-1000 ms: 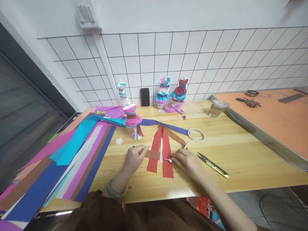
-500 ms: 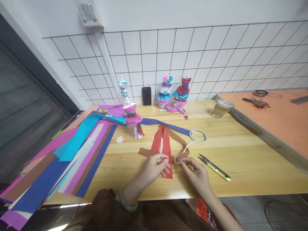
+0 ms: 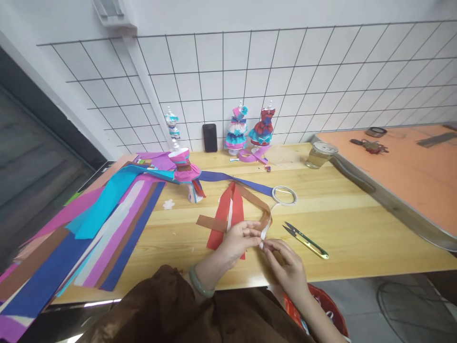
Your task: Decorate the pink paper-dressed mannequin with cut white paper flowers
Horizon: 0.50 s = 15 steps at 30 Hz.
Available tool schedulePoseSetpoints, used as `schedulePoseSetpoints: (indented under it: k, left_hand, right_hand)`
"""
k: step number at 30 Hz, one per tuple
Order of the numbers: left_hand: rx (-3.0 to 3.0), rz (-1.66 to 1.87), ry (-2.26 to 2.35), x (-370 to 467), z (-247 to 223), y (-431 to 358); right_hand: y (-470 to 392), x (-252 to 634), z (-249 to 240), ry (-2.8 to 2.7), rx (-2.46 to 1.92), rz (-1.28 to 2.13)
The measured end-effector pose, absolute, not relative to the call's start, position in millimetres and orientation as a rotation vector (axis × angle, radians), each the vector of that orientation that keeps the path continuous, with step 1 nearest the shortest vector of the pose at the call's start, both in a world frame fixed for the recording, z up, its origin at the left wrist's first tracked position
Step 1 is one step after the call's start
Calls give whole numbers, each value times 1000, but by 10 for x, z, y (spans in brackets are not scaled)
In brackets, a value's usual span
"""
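Observation:
My left hand point(image 3: 238, 242) lies over the lower part of a red strip point(image 3: 219, 224), its fingertips closed on a narrow white tape point(image 3: 264, 232). Close on its right, my right hand point(image 3: 285, 264) pinches the end of the same tape between thumb and finger. The tape runs up toward a white tape roll point(image 3: 284, 196) lying on the table. A brown strip point(image 3: 257, 202) curves down behind the fingers, and its other end sticks out left of the red strip. Yellow-handled thread snips point(image 3: 307, 241) lie open to the right of my right hand.
A small dress form in pink point(image 3: 185, 166) stands left of centre. Coloured strips point(image 3: 117, 209) cover the table's left side. At the wall are a phone point(image 3: 210, 138) and several dressed forms. A lidded cup point(image 3: 320, 155) stands at the back right, beside an orange surface point(image 3: 400, 176).
My left hand has moved right, from over the red strip to the white tape at my right fingertips. The view has shifted, so the things on the table appear further left.

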<state>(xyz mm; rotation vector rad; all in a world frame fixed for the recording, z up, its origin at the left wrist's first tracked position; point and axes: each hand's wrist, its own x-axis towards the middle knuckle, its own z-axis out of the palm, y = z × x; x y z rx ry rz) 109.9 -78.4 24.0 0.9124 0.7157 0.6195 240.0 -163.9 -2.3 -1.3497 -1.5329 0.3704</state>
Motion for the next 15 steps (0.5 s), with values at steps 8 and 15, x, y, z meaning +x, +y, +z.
schedulePoseSetpoints:
  k: [8,15]
  left_hand:
    - [1001,614,783,1250,207,-749]
    - [1155,536,875,1356,291,-784]
  right_hand:
    - [-1711,2546,-40,-1623,-1344,391]
    - [-1686,2791,40,-1759,-1410,84]
